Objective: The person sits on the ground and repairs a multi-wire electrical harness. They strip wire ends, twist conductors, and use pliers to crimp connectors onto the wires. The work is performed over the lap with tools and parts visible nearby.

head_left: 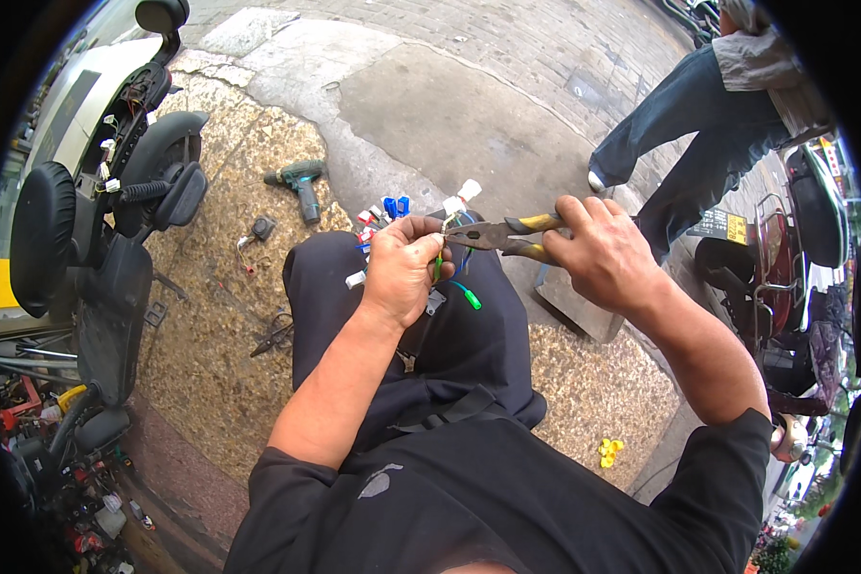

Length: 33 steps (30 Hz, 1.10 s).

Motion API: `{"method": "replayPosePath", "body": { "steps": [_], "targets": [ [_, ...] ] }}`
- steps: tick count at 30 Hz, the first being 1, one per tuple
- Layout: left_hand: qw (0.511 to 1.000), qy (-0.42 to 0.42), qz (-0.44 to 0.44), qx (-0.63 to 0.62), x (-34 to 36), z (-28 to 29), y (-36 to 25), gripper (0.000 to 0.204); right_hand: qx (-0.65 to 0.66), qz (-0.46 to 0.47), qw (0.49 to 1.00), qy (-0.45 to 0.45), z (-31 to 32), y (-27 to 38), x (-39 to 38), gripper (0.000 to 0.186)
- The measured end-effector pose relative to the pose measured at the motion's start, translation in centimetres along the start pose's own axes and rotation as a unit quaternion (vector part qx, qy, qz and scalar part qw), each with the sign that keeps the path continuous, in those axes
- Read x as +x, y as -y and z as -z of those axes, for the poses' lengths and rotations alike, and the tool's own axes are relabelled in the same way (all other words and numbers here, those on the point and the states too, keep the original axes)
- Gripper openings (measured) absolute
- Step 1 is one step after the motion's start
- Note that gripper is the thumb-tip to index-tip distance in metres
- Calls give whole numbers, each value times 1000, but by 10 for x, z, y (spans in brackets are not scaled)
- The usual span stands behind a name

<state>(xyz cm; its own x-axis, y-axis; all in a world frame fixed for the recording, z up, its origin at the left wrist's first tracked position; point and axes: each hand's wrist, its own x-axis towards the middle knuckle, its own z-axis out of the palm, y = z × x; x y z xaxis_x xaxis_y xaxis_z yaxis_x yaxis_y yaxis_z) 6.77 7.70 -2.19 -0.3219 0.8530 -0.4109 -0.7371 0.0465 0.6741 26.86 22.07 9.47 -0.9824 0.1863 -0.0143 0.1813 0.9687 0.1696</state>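
Observation:
Above my lap, my left hand (402,266) is closed round a bundle of thin wires with plug connectors. White connectors (463,196), blue connectors (397,207) and a green connector (472,299) stick out around the fingers. My right hand (603,247) grips the yellow-and-black handles of a pair of pliers (496,235). The pliers point left, their jaw tips at the wires beside my left thumb. Whether the jaws are clamped on a wire is too small to tell.
A cordless drill (302,186) and a small dark part with wires (261,230) lie on the stone ground. At left stands a partly stripped scooter (115,287). A person in jeans (703,124) stands at right, near parked scooters (784,277). Yellow pieces (610,452) lie at lower right.

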Motion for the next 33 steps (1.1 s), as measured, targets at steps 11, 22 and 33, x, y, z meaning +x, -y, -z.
{"method": "replayPosePath", "body": {
  "steps": [11, 22, 33],
  "targets": [
    [987, -60, -117, 92, -5, -16, 14, 14, 57, -47, 991, 113, 21, 2, 7, 10],
    [995, -41, -91, 16, -3, -8, 9, 17, 243, -129, 961, 41, -9, -10, -9, 36],
    [966, -36, -172, 188, -4, -18, 17, 22, 483, -215, 846, -70, -41, 17, 20, 32]
  ]
}}
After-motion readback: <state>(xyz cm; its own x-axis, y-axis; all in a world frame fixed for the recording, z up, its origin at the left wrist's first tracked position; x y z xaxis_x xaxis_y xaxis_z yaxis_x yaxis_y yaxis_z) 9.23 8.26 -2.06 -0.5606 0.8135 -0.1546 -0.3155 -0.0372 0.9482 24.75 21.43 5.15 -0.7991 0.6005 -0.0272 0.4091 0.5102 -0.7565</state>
